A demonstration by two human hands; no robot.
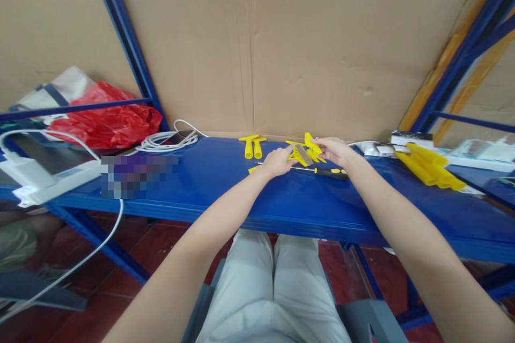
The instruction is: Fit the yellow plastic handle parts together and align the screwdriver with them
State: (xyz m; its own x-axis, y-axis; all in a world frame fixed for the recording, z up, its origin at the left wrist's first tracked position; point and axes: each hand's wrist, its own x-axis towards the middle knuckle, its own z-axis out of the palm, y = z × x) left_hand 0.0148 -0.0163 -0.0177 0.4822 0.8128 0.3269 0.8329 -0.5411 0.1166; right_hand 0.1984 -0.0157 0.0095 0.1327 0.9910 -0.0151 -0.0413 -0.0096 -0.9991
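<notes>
Pale trousers [273, 289] lie below the left hand [278, 162], curled snugly on a metal-faced yellow piece [299, 155], and the right hand [337, 150], pinching a yellow part [309, 141] beside it, a screwdriver [328, 172] just below, probably for reach.

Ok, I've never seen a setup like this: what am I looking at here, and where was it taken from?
There is no machine: these are a person's two bare hands. The single picture comes from a camera worn on that person's head, looking forward and down, so the lap shows at the bottom.

The left hand holds a yellow piece with a grey plate. The right hand is at small yellow parts beside it; its exact grip is too small to tell.

On the blue surface, a screwdriver lies just nearer the person. Two yellow T-shaped pieces are left of the hands, yellow tubes far right, and a coiled white cable to the left.
</notes>
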